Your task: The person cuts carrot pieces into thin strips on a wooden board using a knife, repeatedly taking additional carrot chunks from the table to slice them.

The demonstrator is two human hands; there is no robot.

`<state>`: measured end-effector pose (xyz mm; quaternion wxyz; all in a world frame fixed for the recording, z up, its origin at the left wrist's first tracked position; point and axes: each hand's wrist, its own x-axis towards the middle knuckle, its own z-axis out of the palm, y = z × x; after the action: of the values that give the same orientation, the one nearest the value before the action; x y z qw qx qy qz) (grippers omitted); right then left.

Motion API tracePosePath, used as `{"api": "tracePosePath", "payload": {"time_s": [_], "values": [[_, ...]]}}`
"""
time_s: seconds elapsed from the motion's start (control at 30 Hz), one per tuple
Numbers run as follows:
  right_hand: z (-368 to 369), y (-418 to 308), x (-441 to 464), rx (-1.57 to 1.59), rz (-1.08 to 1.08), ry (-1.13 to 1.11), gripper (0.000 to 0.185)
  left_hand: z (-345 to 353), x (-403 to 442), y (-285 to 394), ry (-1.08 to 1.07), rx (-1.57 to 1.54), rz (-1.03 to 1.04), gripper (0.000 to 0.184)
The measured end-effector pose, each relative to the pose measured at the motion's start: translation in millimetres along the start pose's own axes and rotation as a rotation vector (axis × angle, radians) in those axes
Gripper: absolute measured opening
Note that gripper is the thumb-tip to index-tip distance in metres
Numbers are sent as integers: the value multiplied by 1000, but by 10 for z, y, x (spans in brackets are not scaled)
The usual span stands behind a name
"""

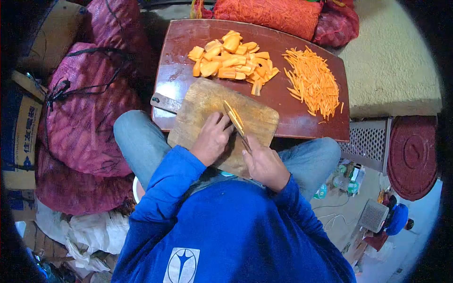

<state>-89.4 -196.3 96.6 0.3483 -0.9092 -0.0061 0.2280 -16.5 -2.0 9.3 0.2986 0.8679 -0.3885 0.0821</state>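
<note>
My right hand (265,165) is closed round the handle of a knife (229,111), its blade pointing away from me over a worn wooden cutting board (200,101). Thin carrot strips (239,120) lie along the blade's right side. Just left of the blade, my left hand (212,141) presses down with curled fingertips; whatever is under them is hidden. Beyond the board, thick carrot pieces (231,59) are heaped on a red-brown table (181,45). A pile of fine carrot strips (311,82) sits to their right.
The board's near edge rests by my lap, between my knees. A flat metal handle (165,103) sticks out at its left. Full red mesh sacks (85,113) crowd the left side; an orange-red mesh sack (269,16) lies behind the table. At right are a perforated crate (365,144) and a dark-red lid (413,155).
</note>
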Motion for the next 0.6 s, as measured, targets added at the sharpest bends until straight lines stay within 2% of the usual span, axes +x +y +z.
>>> {"api": "tracePosePath", "payload": {"time_s": [0.13, 0.2, 0.43, 0.47, 0.53, 0.6], "values": [[24, 177, 80, -8, -32, 23, 34, -38, 64, 52, 23, -35, -35, 37], [75, 280, 84, 32, -137, 77, 35, -35, 35, 58, -2, 3, -18, 38], [8, 75, 3, 18, -193, 103, 35, 15, -19, -25, -13, 58, 30, 39], [4, 88, 14, -4, -147, 76, 35, 18, -19, -27, -12, 56, 37, 37], [50, 94, 61, -22, -91, 41, 35, -25, -13, 14, -19, 27, -15, 37], [78, 106, 254, -37, -174, 105, 33, -45, 22, 64, 6, -10, -50, 37]]}}
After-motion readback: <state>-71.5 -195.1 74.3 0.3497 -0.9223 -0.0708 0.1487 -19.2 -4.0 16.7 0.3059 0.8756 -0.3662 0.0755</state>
